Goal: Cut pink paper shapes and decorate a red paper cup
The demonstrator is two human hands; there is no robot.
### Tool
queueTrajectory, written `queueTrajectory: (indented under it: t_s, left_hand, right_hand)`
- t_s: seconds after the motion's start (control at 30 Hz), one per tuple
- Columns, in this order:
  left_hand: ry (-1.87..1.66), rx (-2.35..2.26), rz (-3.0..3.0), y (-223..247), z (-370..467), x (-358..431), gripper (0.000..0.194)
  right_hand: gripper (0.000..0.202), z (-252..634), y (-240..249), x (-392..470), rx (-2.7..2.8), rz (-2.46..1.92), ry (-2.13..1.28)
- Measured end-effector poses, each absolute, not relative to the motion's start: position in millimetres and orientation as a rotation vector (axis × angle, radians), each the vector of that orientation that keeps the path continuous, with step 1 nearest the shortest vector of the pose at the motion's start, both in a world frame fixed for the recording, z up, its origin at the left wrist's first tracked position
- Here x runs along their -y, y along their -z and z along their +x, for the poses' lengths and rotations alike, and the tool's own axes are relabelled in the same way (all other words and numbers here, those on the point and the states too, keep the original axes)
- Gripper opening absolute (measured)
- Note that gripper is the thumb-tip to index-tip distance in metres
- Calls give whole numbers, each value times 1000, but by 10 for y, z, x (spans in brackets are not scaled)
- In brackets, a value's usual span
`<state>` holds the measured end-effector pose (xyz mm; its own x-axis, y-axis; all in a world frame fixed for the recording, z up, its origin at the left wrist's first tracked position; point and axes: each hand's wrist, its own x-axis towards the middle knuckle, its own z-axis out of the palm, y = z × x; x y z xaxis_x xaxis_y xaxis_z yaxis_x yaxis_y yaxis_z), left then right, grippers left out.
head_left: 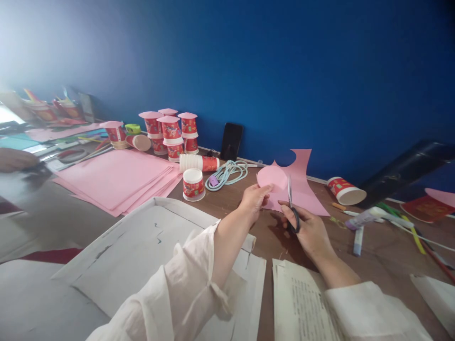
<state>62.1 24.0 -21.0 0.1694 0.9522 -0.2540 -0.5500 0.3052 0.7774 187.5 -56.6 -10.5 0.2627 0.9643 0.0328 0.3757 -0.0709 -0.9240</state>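
Observation:
My left hand (256, 199) pinches the lower edge of a pink paper piece (273, 176) with a rounded outline. Behind and to the right of it spreads a larger pink sheet (304, 192) with a curved cut-out at its top. In my right hand (309, 227) are black-handled scissors (293, 213), their blades pointing up against the pink paper, close to the rounded piece's right edge. Whether the blades are parted is too small to tell. Left of my hands, a red and white paper cup (194, 184) stands upside down beside a coiled light-blue cord (227, 176).
Stacked red cups with pink paper tops (170, 130) stand by the blue wall, near a black phone (232, 141). Pink sheets (117, 177) lie at left, and a person's hand (16, 160) shows at far left. A glue stick (362, 218) and tipped cup (345, 190) lie right.

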Motion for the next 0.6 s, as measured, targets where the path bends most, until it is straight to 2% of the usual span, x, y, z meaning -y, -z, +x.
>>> queueTrajectory:
  t_s: [0.6]
  left_hand:
    - [-1151,-820,596,211,624,-229,27]
  right_hand:
    - [56,1883,128,561,1301,-1612,-795]
